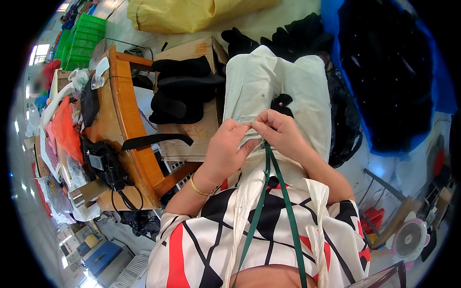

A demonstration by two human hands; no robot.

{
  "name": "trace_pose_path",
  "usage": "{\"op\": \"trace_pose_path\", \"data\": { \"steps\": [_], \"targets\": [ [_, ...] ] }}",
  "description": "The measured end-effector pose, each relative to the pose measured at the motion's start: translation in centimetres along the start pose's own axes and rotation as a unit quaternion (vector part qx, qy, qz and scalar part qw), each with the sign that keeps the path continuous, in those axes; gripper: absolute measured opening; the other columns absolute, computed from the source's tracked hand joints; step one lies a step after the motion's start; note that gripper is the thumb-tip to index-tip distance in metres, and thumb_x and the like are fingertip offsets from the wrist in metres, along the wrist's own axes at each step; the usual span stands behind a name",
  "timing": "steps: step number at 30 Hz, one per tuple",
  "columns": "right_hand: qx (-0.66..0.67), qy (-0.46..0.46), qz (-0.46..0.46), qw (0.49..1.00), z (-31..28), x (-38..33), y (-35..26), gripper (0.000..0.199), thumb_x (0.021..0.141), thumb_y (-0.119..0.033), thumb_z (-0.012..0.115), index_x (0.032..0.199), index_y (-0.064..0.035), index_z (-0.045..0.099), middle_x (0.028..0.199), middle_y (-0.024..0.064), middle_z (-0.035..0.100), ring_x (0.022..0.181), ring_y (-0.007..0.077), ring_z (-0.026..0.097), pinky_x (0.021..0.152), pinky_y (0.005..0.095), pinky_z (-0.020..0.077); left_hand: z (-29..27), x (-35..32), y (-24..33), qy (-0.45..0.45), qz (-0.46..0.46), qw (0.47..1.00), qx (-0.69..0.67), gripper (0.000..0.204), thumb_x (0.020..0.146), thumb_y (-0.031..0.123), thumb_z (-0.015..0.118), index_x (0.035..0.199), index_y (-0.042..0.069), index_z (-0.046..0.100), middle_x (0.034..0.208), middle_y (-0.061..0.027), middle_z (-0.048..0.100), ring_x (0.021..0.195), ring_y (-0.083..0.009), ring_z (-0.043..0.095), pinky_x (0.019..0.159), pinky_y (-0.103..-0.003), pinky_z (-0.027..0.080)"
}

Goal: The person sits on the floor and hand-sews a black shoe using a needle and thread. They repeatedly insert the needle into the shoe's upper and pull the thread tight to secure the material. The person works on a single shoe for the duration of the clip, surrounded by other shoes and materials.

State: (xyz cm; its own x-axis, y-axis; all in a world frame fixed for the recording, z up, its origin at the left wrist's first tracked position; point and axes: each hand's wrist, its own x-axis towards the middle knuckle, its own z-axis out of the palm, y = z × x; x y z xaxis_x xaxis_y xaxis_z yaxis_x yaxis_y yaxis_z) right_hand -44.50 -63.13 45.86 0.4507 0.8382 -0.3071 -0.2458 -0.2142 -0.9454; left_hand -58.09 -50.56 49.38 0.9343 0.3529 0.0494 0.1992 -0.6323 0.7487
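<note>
My left hand (224,148) and my right hand (282,133) meet in front of me, thumbs and fingers pinched together. What lies between the fingertips is too small and covered to make out. Just under the hands hangs the lower end of a dark green strap (257,211), worn round my neck. A white cloth (249,84) covers my lap and legs. On it, just beyond the right hand, rests a small black piece (282,103) with a tiny red spot.
Black padded pieces (185,89) lie stacked on a cardboard box (185,146) at the left, beside a wooden table (144,149) holding a black bag (103,158). A blue-lined container (418,141) of black items stands right. Far off lies a yellow sack (192,17); a fan (409,238) stands lower right.
</note>
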Motion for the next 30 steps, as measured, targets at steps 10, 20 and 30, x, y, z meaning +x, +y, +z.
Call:
{"op": "trace_pose_path", "data": {
  "steps": [10, 20, 30],
  "targets": [
    [-0.119, 0.014, -0.114, 0.986, 0.5, -1.2, -0.4, 0.01, 0.094, -0.01, 0.066, 0.095, -0.0008, 0.064, 0.066, 0.002, 0.055, 0.06, 0.0074, 0.046, 0.056, 0.024, 0.0416, 3.3, -0.6, -2.0, 0.164, -0.12, 0.887, -0.414, 0.011, 0.098, 0.013, 0.066, 0.1, 0.003, 0.065, 0.088, 0.0016, 0.06, 0.063, -0.0035, 0.048, 0.057, -0.019, 0.04],
    [0.004, 0.023, -0.068, 0.997, 0.8, -1.7, 1.0, 0.009, 0.091, -0.004, 0.068, 0.099, -0.0003, 0.064, 0.071, -0.0008, 0.058, 0.062, 0.0045, 0.047, 0.055, 0.0226, 0.0408, 3.0, 0.2, -1.3, 0.118, -0.177, 0.742, -0.635, 0.011, 0.1, 0.017, 0.061, 0.1, 0.006, 0.062, 0.09, -0.0058, 0.067, 0.056, -0.0028, 0.044, 0.048, -0.019, 0.036],
    [-0.272, 0.099, -0.391, 0.874, 0.0, -0.3, 1.6, 0.015, 0.086, 0.0, 0.07, 0.099, -0.0031, 0.063, 0.079, 0.0096, 0.061, 0.06, 0.0197, 0.054, 0.054, 0.0288, 0.0444, 2.9, 0.1, -2.2, 0.06, -0.215, 0.783, -0.58, 0.012, 0.098, 0.016, 0.065, 0.102, 0.005, 0.064, 0.085, -0.0039, 0.066, 0.057, -0.002, 0.044, 0.047, -0.017, 0.031]
  ]
}}
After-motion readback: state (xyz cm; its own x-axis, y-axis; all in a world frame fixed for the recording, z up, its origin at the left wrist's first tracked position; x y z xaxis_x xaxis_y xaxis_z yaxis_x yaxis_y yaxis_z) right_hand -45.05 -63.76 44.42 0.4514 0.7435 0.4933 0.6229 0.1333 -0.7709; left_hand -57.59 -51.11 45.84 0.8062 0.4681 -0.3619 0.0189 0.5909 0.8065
